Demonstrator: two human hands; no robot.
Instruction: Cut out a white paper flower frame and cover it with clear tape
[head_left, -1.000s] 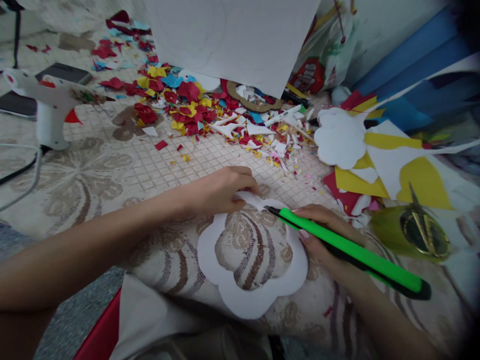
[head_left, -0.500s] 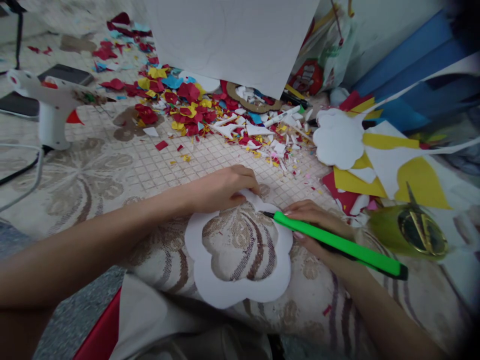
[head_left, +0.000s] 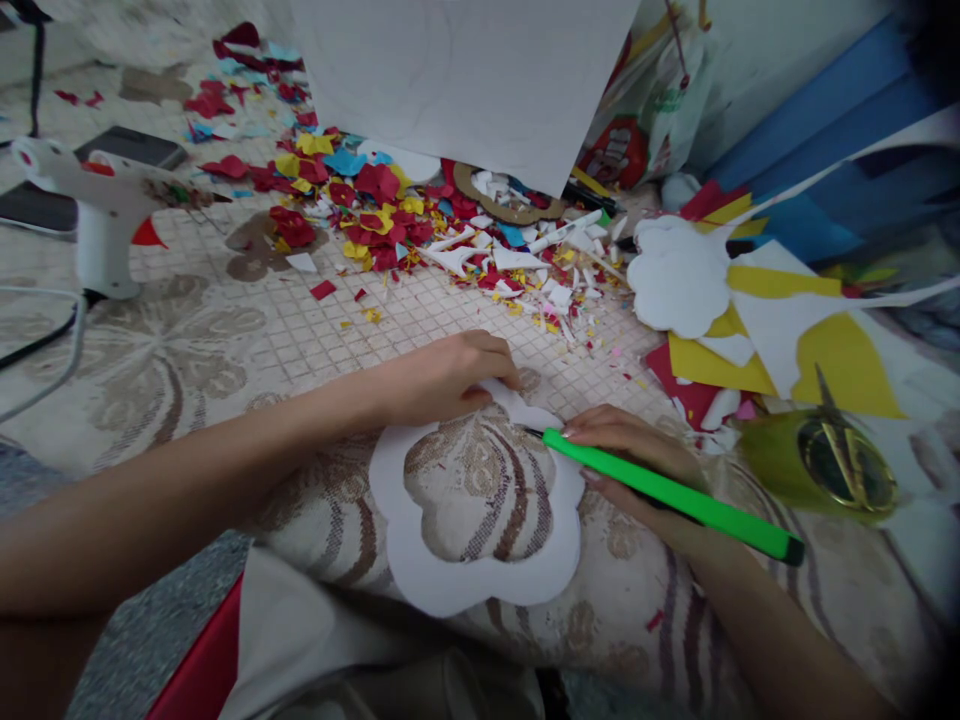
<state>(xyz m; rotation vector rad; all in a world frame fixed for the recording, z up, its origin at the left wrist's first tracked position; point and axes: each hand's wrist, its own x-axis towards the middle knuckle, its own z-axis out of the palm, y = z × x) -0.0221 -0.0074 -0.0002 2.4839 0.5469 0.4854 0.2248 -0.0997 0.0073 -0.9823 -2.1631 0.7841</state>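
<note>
Ring: one white, scalloped ring (head_left: pixel 480 585) on the cloth (head_left: pixel 322 340), between the two hands and nearer the person's body than either. Its middle is open, with the cloth's pattern showing through.
Cut edges: the lobes are formed wherever the outline is visible. The part under the left fingers is hidden, so how much trimming is left, if any, cannot be told.
Left hand: one, narrow, its fingers pinching the ring's far edge; the left hand (head_left: pixel 457 375) rests low over the cloth.
Right hand: one; the right hand (head_left: pixel 637 450) is closed around a knife.
Knife: one, bright green; the knife (head_left: pixel 675 490) slants from beyond the right fingers back over the forearm, its dark tip at or just beside the ring's inner edge.
Scraps: too many to count; red, yellow, blue and white scraps (head_left: pixel 382 215) lie beyond both hands.
Sheet: one large white sheet (head_left: pixel 465 80), past the scraps.
White flower: at least one white flower (head_left: pixel 679 275), beyond the right hand; whether it is a stack is unclear.
Scissors: one pair of scissors (head_left: pixel 844 460), to the right of the right hand, on one yellowish roll (head_left: pixel 772 460).
Glue gun: one white glue gun (head_left: pixel 105 230), upright, well to the left of the left hand.
</note>
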